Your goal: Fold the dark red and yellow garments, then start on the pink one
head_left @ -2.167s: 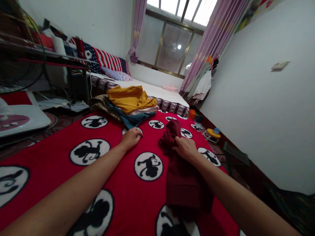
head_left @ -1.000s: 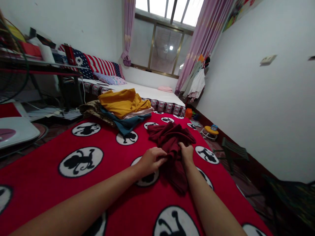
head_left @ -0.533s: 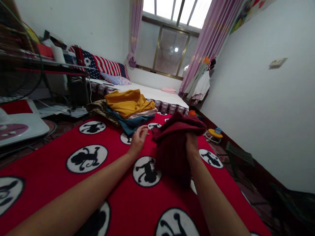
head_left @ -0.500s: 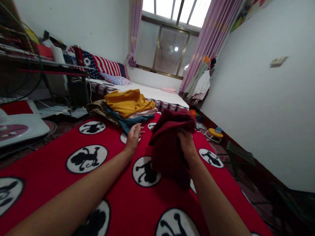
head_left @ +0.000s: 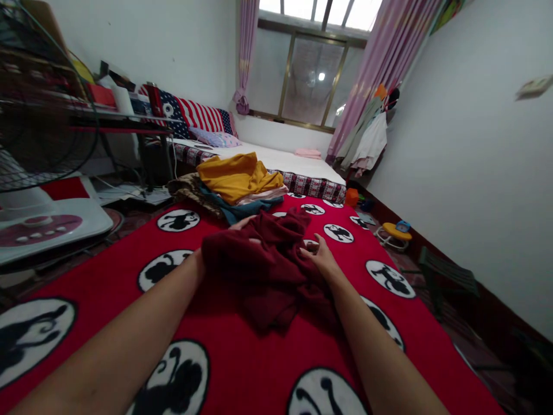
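Note:
A crumpled maroon garment (head_left: 268, 271) lies on the red blanket (head_left: 129, 259) with black-and-white medallions. My left hand (head_left: 241, 223) is under the garment's left part; the cloth covers most of it, and only fingertips and a knuckle show at the far edge, closed on a fold. My right hand (head_left: 317, 255) rests at the garment's right edge, with thumb and fingers pinching the cloth. Both forearms reach in from the bottom of the view.
A pile of clothes topped by a yellow garment (head_left: 237, 176) sits at the blanket's far edge. A standing fan (head_left: 38, 132) and its white base (head_left: 52, 222) are at the left. Beyond lie a mattress (head_left: 298, 164), a small green chair (head_left: 444, 274), a yellow toy (head_left: 394, 230) and hanging clothes (head_left: 367, 141).
My right hand held the maroon garment raised above the blanket; now the garment is down and spread leftward over my left hand, which was open and bare beside it.

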Demonstrator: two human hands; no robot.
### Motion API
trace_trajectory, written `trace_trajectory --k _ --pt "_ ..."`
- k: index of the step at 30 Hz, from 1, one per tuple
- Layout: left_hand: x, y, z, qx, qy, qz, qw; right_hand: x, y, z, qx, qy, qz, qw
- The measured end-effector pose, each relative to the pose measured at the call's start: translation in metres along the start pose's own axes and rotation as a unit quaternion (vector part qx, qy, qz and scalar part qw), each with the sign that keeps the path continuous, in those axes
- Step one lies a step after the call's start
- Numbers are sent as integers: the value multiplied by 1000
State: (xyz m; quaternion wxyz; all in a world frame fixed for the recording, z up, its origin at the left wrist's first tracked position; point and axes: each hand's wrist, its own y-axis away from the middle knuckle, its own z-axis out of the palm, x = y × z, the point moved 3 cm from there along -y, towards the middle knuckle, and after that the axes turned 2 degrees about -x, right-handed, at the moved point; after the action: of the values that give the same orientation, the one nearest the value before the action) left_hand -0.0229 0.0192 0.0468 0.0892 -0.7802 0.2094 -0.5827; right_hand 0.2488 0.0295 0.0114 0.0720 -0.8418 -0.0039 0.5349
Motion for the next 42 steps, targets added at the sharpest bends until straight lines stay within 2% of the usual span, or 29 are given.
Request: trace_trajectory --k 3,5,7,9,10,11,12,14,16,17,18,19,21,23,24,26,28,30,32,33,35,38,42 --pt "5 4 21 -104 -105 -18 989 -10 9 16 -85 -80 -32 993" --pt "12 10 31 -129 -163 -36 978 -21 18 21 -133 -103 -66 984" --pt "21 15 38 -152 -128 -56 978 -31 25 17 -174 -108 -71 976" --pt "30 17 40 -183 -19 -82 980 -40 28 4 -209 -123 -39 969" --pt "33 15 37 -172 49 -90 980 -44 28 -6 -209 -134 -18 969" --pt "35 11 30 -132 115 -90 980 -48 26 -20 -185 -145 -1 972" --pt "33 6 20 -63 171 -84 980 -50 22 -36 -135 -155 10 979" --pt "22 -3 -5 133 219 -66 964 -51 13 -71 32 -155 9 987" --pt "4 -4 -30 327 153 -68 930 -47 7 -100 217 -126 -18 968" --pt "-4 -2 -39 395 81 -76 912 -43 5 -109 288 -98 -39 952" --pt "-9 1 -45 434 -4 -80 897 -39 5 -113 338 -63 -63 937" --pt "-11 4 -48 447 -89 -75 887 -35 5 -112 366 -22 -89 926" --pt "-6 9 -44 421 -224 -37 878 -30 6 -97 361 70 -137 920" --pt "8 10 -28 372 -295 29 880 -26 8 -71 300 156 -186 923" --pt "16 9 -17 331 -308 65 890 -24 10 -56 252 191 -207 926" --pt "25 4 13 200 -311 118 922 -19 15 -28 146 247 -225 931" --pt "22 -4 46 33 -316 125 940 -11 18 -9 54 280 -210 935" --pt "8 -11 72 -104 -353 91 925 -3 19 -1 1 280 -187 942" --pt "-9 -18 87 -177 -403 54 896 2 18 -2 -16 260 -176 949" --pt "-16 -20 90 -189 -422 43 886 3 17 -4 -15 251 -174 952" --pt "-23 -25 92 -174 -440 39 880 4 16 -7 -11 244 -170 955" --pt "-26 -27 90 -145 -437 61 886 4 16 -9 -2 245 -166 955" --pt "-26 -25 87 -140 -425 82 891 2 17 -8 4 243 -163 956"
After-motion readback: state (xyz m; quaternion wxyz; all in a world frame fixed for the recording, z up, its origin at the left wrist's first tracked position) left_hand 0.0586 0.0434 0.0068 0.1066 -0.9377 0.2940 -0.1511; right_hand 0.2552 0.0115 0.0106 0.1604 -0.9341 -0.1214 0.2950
